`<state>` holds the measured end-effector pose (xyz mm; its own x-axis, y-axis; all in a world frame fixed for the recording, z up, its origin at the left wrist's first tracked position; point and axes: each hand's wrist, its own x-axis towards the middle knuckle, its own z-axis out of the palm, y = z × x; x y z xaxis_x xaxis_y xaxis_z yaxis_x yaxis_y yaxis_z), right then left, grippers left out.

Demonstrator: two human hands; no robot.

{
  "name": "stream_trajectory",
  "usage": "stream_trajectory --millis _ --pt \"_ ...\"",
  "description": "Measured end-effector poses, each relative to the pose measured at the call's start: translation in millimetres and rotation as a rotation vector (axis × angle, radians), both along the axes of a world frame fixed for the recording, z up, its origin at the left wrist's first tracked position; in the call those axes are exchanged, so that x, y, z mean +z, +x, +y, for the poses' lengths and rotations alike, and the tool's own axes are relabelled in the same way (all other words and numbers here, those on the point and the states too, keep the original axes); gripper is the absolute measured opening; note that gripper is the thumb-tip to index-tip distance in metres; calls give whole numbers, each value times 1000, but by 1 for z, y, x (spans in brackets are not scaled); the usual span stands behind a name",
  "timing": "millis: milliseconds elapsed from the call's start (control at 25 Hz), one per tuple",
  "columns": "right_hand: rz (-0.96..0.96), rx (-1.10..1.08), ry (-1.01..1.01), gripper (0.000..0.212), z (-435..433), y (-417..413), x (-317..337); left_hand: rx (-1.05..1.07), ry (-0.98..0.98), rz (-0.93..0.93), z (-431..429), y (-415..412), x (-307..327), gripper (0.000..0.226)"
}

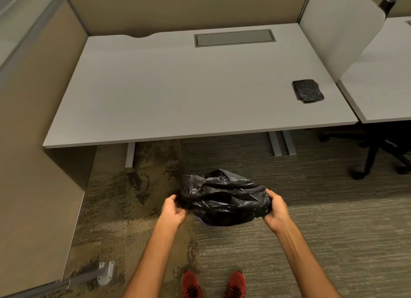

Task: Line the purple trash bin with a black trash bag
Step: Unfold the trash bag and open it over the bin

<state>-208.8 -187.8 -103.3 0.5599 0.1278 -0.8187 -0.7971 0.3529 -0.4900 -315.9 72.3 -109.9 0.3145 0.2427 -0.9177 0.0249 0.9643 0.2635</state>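
Observation:
A crumpled black trash bag point(222, 197) is spread over the purple trash bin point(203, 222) on the carpet in front of the desk. Only a thin sliver of the bin's purple rim shows under the bag's near edge. My left hand point(173, 211) grips the bag's left side and my right hand point(274, 208) grips its right side, holding it stretched between them over the bin.
A white desk point(178, 93) stands beyond the bin, with a folded stack of black bags point(308, 91) near its right edge. An office chair base point(375, 157) is at the right. Cubicle walls close the left and back. My red shoes point(213, 284) are below.

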Motion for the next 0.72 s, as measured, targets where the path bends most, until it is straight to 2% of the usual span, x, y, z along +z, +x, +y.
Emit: stream_trajectory --millis 160,240,280,360,440,480,560,640,720 --pt "91 -163 75 24 -9 11 -28 -93 9 83 13 -9 -31 42" --pt "123 -183 120 15 -13 17 -45 -69 55 101 21 -16 -50 39" --pt "118 -193 133 21 -15 19 -56 -28 101 101 25 -20 -62 36" --pt "96 -222 86 26 -18 24 -80 11 252 109 32 -30 -83 29" --pt "0 -233 -19 35 -19 23 -103 -192 546 184 36 -45 -103 35" --pt "-93 -167 -91 40 -17 19 -116 -365 748 231 38 -52 -114 40" --pt "-329 101 -353 45 -14 10 -136 -693 1095 320 41 -62 -132 49" --pt "-553 415 -641 42 -10 3 -151 -861 1315 402 44 -65 -143 56" --pt "-720 689 -816 37 -5 -1 -165 -964 1448 443 47 -62 -157 61"
